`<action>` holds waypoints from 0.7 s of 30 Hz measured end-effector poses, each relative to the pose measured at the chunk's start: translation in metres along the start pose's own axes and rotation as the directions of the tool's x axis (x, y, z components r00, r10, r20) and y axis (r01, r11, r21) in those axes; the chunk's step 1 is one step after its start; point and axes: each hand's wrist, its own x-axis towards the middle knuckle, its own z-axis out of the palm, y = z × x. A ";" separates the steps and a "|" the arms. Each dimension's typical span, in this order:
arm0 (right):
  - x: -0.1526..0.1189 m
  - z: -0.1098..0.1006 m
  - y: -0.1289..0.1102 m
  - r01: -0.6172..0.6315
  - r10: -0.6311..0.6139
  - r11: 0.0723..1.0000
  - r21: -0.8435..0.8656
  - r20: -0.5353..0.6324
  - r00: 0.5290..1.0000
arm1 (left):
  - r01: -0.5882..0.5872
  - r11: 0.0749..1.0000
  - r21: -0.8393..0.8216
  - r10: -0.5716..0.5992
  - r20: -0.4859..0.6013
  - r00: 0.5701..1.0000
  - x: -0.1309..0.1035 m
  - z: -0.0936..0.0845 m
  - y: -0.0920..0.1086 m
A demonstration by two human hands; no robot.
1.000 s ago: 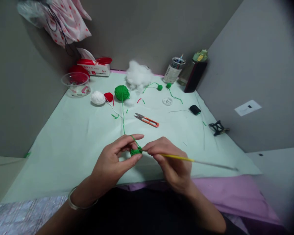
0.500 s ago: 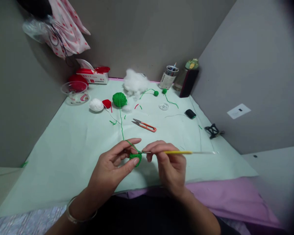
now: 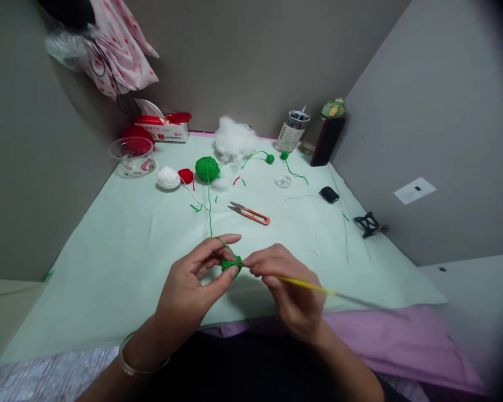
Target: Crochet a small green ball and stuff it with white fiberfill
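Lower centre: left hand (image 3: 190, 279) is pinching crochet (image 3: 227, 264), likely soft, light, best held at its edge; right hand (image 3: 293, 265) is grasping hook (image 3: 305, 285).

A green-capped bottle (image 3: 317, 128) stands behind a dark phone (image 3: 328, 142), beside a labelled can (image 3: 291, 134), with a tissue box (image 3: 171, 132) farther left.
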 end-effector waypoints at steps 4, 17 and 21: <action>0.000 0.002 -0.006 0.216 -0.177 0.908 -0.359 0.138 0.974 | -0.194 0.953 0.232 0.204 -0.022 0.979 0.002 -0.002 -0.005; -0.015 0.024 0.012 0.081 -0.102 0.984 -0.160 -0.127 0.987 | -0.178 0.982 0.054 0.184 -0.128 0.975 -0.001 0.011 -0.014; -0.008 0.016 0.011 0.100 -0.106 0.976 -0.193 -0.018 0.994 | -0.264 0.953 0.148 0.284 -0.141 0.948 0.002 0.008 -0.013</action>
